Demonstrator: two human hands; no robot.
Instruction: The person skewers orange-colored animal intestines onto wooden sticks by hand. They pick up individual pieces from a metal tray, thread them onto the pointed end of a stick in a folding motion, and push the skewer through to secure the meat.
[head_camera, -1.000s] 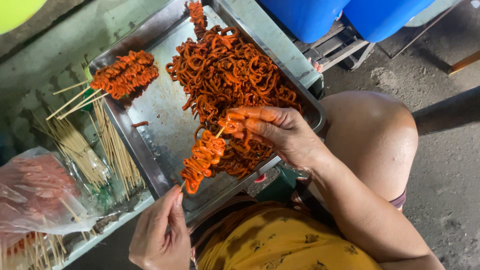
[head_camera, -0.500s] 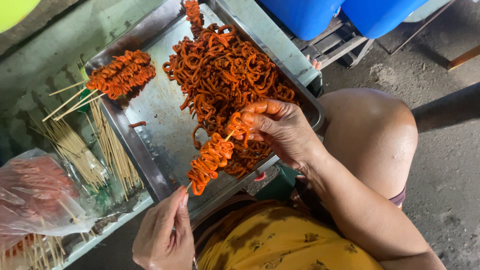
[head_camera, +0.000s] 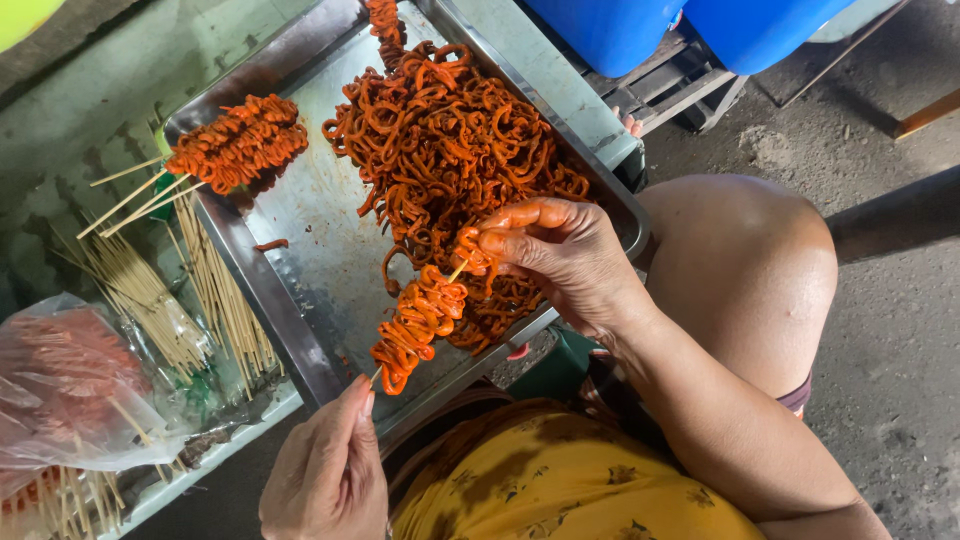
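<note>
At the far left a crumpled clear plastic bag (head_camera: 65, 385) lies on the counter (head_camera: 70, 120), beside loose bundles of thin, pale bamboo sticks (head_camera: 215, 290). Next comes the dented steel tray (head_camera: 310, 250), smeared with reddish marinade; finished skewers (head_camera: 235, 145) rest at its upper left corner. The left hand (head_camera: 325, 475) pinches the blunt end of a skewer (head_camera: 415, 325), fingers closed on the stick, just over the tray's near rim. Its threaded meat is folded into tight, glossy orange ruffles. The right hand (head_camera: 560, 255) grips a slick coiled strip at the stick's point, fingers closed on it, above the tangled meat pile (head_camera: 450, 150).

To thread well, it seems wise to keep the stick steady, fold the slippery strip in even loops, and push each fold down snugly, with fingertips clear of the sharp tip.
</note>
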